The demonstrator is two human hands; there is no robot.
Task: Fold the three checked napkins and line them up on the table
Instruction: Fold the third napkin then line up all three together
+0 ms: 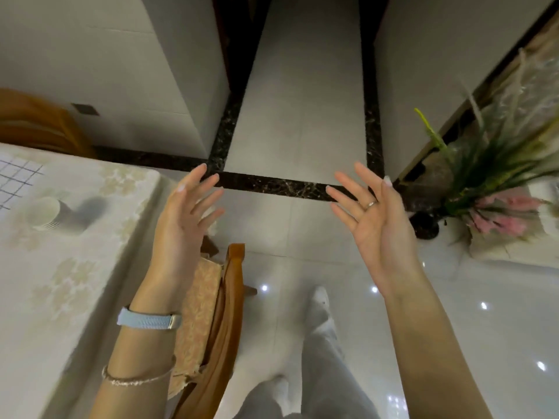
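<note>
Checked napkin (16, 179) first: only a corner of one shows, white with a thin dark grid. It lies flat on the counter (75, 297) way out at 9 o'clock and is cut off by the edge of the view. The other two aren't in sight, so my guess is the folding hasn't started.

Biggest thing around is that counter, filling the whole left side under a pale floral cloth. Next is the glossy white floor (287, 237), then a wooden chair (234, 297) pushed in against the counter's edge at about 6 o'clock. There's also a bunch of green and pink plants (490, 182) off at 3 o'clock.

Left hand (181, 219) and right hand (372, 219) are both up in the air over the floor. The palms are turned inward and the fingers are spread and loose, gripping nothing and touching nothing.

Here's the bit that matters: the napkin sits at roughly 9 o'clock from the left hand, well apart from it, with the counter's corner in between. So the left hand is clearly the nearer one, and I'd say the person has to turn that way first. Too little cloth shows to tell which way its long side runs.

Small stuff: a blurry stack of paper cups (45, 213) sits just beside the napkin, towards 5 o'clock of it.
</note>
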